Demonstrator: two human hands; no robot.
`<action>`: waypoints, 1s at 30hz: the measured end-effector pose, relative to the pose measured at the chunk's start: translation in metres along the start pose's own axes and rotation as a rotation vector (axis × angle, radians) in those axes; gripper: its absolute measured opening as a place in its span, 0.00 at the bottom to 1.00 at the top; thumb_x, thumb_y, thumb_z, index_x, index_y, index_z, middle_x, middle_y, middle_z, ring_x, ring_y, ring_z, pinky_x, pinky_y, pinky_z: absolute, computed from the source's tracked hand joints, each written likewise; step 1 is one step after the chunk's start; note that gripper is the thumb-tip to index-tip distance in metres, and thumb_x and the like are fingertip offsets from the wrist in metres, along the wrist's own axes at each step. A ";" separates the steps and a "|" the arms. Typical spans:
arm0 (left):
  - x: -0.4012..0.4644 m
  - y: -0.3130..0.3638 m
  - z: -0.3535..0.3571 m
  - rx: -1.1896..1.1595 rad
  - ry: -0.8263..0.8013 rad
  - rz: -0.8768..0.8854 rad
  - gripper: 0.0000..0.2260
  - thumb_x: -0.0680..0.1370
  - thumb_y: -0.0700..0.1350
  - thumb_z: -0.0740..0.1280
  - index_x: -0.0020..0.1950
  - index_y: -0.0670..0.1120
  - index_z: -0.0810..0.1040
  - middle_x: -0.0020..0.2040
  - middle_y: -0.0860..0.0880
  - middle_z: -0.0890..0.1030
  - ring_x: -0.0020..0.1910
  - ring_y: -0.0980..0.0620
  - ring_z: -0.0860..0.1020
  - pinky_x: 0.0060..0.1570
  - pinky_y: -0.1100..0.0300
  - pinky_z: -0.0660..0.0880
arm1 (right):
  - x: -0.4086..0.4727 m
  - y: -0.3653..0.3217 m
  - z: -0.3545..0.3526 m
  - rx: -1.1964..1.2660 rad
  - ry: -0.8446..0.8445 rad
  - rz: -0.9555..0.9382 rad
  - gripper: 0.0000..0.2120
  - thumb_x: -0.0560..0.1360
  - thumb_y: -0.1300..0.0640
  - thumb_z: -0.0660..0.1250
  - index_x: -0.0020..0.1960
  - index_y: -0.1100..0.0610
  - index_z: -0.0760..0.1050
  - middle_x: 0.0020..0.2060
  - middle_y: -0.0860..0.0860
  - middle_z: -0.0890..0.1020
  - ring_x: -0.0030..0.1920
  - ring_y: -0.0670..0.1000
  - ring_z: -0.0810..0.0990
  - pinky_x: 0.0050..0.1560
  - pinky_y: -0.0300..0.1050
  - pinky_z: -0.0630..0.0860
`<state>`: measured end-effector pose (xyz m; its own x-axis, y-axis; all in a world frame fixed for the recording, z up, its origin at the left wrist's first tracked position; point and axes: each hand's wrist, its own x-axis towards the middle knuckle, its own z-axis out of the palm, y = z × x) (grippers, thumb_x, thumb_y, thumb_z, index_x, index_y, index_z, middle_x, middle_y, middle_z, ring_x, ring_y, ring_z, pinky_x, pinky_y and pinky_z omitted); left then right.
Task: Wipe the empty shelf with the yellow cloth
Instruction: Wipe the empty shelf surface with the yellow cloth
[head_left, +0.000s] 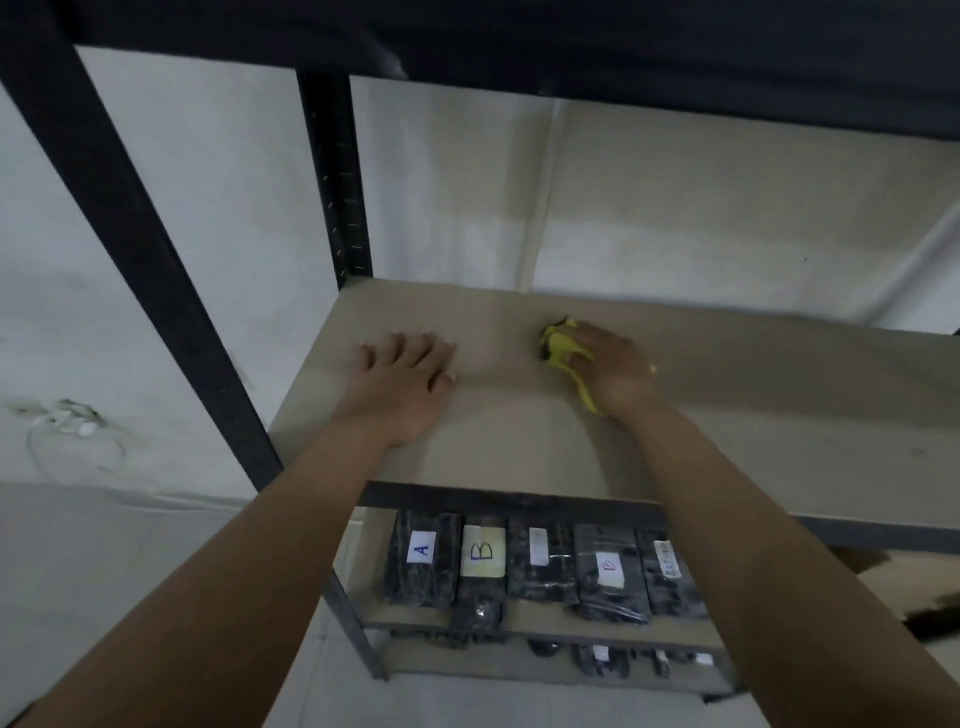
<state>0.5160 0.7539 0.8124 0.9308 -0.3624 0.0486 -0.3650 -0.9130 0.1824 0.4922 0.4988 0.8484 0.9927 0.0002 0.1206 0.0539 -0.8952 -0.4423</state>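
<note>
You were mid-wipe: your right hand (613, 364) gripped the bunched yellow cloth (561, 353) on the shelf (753, 415) at frame centre, your left hand (405, 379) lay flat, fingers spread, and the next stroke probably needed the unwiped right side.

wall (208, 208): white, stained, upper left | floor (104, 571): pale, lower left | rack posts (119, 218): black metal, slanting down left side | wrapped dark packs (545, 566): in a row, lettered labels, bottom middle | light: dim
</note>
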 end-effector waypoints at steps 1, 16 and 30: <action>-0.001 0.001 -0.001 0.012 -0.012 -0.013 0.23 0.79 0.59 0.42 0.75 0.59 0.47 0.78 0.52 0.48 0.76 0.42 0.44 0.72 0.39 0.41 | 0.000 0.009 -0.004 -0.043 0.021 0.074 0.19 0.78 0.53 0.60 0.69 0.52 0.70 0.73 0.52 0.66 0.72 0.52 0.65 0.72 0.44 0.59; -0.003 0.002 -0.001 0.033 -0.005 -0.031 0.24 0.79 0.60 0.41 0.75 0.60 0.45 0.78 0.48 0.47 0.76 0.40 0.43 0.71 0.37 0.43 | 0.015 -0.038 0.023 -0.138 -0.082 0.042 0.24 0.77 0.46 0.59 0.72 0.45 0.62 0.75 0.53 0.59 0.73 0.55 0.62 0.70 0.48 0.62; 0.006 0.069 0.003 -0.133 0.204 0.044 0.19 0.80 0.46 0.52 0.71 0.46 0.65 0.74 0.45 0.64 0.73 0.45 0.60 0.72 0.43 0.51 | -0.151 -0.010 -0.004 -0.193 0.136 0.214 0.19 0.77 0.47 0.60 0.67 0.50 0.70 0.70 0.51 0.70 0.58 0.56 0.78 0.53 0.46 0.75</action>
<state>0.4962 0.6883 0.8221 0.9043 -0.3434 0.2537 -0.4115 -0.8596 0.3031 0.3413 0.5063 0.8381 0.9551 -0.2455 0.1660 -0.1893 -0.9363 -0.2957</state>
